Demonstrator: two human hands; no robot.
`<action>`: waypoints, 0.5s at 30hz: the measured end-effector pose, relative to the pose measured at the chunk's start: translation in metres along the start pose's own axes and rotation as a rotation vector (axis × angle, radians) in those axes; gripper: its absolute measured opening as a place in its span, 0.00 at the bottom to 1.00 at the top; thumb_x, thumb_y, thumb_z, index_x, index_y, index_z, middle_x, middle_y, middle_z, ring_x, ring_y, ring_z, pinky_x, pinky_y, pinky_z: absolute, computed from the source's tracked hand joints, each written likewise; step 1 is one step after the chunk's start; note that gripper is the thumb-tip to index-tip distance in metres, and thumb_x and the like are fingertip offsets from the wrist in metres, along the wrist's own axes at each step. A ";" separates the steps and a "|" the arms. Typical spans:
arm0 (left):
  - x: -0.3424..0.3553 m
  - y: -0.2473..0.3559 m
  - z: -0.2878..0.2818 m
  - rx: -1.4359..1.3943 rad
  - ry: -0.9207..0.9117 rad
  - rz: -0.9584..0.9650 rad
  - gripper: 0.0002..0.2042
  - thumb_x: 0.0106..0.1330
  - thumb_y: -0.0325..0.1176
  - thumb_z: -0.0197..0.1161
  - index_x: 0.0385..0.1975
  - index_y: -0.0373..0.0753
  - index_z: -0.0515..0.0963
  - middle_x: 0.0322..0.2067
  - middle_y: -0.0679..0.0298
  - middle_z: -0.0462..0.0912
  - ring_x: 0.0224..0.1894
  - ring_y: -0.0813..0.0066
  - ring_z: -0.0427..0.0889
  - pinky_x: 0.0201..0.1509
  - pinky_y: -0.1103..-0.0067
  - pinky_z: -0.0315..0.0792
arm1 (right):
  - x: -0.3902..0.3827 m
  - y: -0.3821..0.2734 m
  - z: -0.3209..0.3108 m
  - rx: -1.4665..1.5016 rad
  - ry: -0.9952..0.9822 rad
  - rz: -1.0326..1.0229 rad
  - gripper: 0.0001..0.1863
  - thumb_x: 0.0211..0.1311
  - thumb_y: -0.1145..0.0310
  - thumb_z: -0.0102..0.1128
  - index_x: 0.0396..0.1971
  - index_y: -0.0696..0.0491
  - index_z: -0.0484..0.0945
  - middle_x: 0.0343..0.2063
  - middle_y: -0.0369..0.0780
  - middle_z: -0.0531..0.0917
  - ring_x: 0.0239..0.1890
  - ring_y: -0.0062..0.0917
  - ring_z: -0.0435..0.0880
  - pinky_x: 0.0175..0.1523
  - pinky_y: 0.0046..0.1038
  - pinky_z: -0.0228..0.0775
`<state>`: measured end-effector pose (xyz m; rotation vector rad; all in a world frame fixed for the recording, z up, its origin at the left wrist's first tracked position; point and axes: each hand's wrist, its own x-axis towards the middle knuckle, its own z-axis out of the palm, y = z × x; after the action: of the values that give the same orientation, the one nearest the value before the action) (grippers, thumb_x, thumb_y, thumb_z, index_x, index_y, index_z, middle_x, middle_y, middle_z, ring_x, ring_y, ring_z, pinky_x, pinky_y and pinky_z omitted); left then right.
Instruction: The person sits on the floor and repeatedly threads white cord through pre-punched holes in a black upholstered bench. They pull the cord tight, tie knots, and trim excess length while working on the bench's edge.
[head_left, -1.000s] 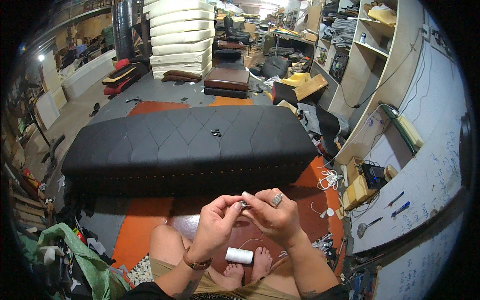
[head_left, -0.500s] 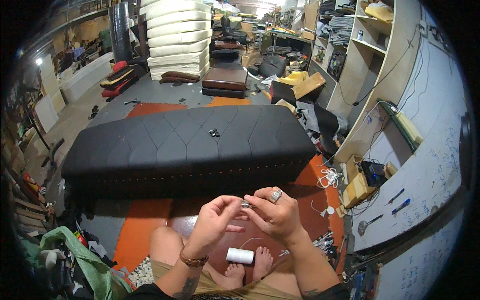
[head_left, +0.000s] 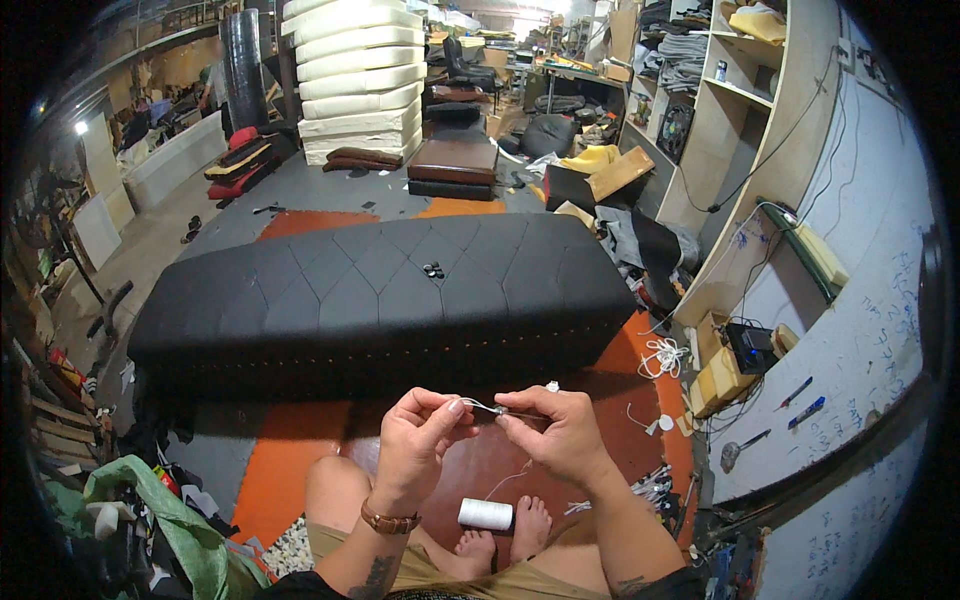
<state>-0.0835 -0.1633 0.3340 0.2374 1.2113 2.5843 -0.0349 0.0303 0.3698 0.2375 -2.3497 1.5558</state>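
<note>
My left hand (head_left: 425, 440) pinches a loop of white thread (head_left: 475, 403) between thumb and index finger. Just right of it, my right hand (head_left: 550, 435) pinches a small shiny metal piece (head_left: 499, 410), with the thread running to it and a thin strand or needle reaching rightward. Below my hands a white thread spool (head_left: 485, 514) lies beside my bare feet on the reddish-brown surface. Beyond them stands a long black quilted upholstered bench (head_left: 370, 290) with a few small black buttons (head_left: 433, 270) on its top.
A tall stack of cream foam cushions (head_left: 360, 90) and brown pads (head_left: 450, 162) stand behind. Shelving (head_left: 740, 95), tangled cord (head_left: 662, 358), a foam block (head_left: 715, 385) and pens (head_left: 805, 410) are at right. A green sack (head_left: 140, 500) and assorted scraps crowd the lower left.
My left hand has drawn leftward from the metal piece, so a loop of thread now shows between my hands. My right hand has shifted slightly right, its fingers turned.
</note>
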 end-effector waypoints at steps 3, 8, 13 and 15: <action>0.000 -0.001 0.000 0.177 -0.013 0.076 0.03 0.71 0.23 0.63 0.40 0.34 0.79 0.38 0.59 0.86 0.37 0.76 0.87 0.45 0.75 0.85 | 0.002 -0.005 -0.003 0.007 0.012 0.014 0.14 0.61 0.77 0.70 0.47 0.59 0.87 0.29 0.35 0.87 0.30 0.10 0.79 0.35 0.16 0.71; -0.001 -0.004 0.002 0.588 -0.079 0.156 0.07 0.65 0.18 0.60 0.37 0.31 0.85 0.34 0.62 0.87 0.35 0.78 0.86 0.44 0.80 0.82 | 0.004 0.004 -0.001 0.037 0.044 -0.051 0.13 0.62 0.77 0.70 0.46 0.60 0.87 0.33 0.37 0.88 0.33 0.12 0.82 0.38 0.17 0.75; 0.000 -0.005 0.011 0.847 -0.070 0.268 0.07 0.66 0.22 0.63 0.39 0.31 0.87 0.36 0.58 0.89 0.34 0.76 0.87 0.41 0.81 0.80 | 0.003 -0.001 -0.001 0.019 0.000 -0.048 0.12 0.63 0.78 0.69 0.46 0.61 0.87 0.35 0.40 0.89 0.36 0.16 0.85 0.41 0.19 0.78; 0.004 -0.006 0.011 0.919 -0.083 0.299 0.07 0.66 0.24 0.65 0.39 0.32 0.88 0.37 0.56 0.89 0.34 0.74 0.88 0.40 0.81 0.80 | 0.003 0.000 0.000 0.055 -0.021 -0.044 0.11 0.63 0.78 0.68 0.45 0.61 0.87 0.35 0.40 0.89 0.36 0.16 0.86 0.42 0.19 0.78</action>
<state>-0.0828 -0.1504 0.3368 0.7332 2.3895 1.9875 -0.0379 0.0304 0.3705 0.3181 -2.3040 1.6060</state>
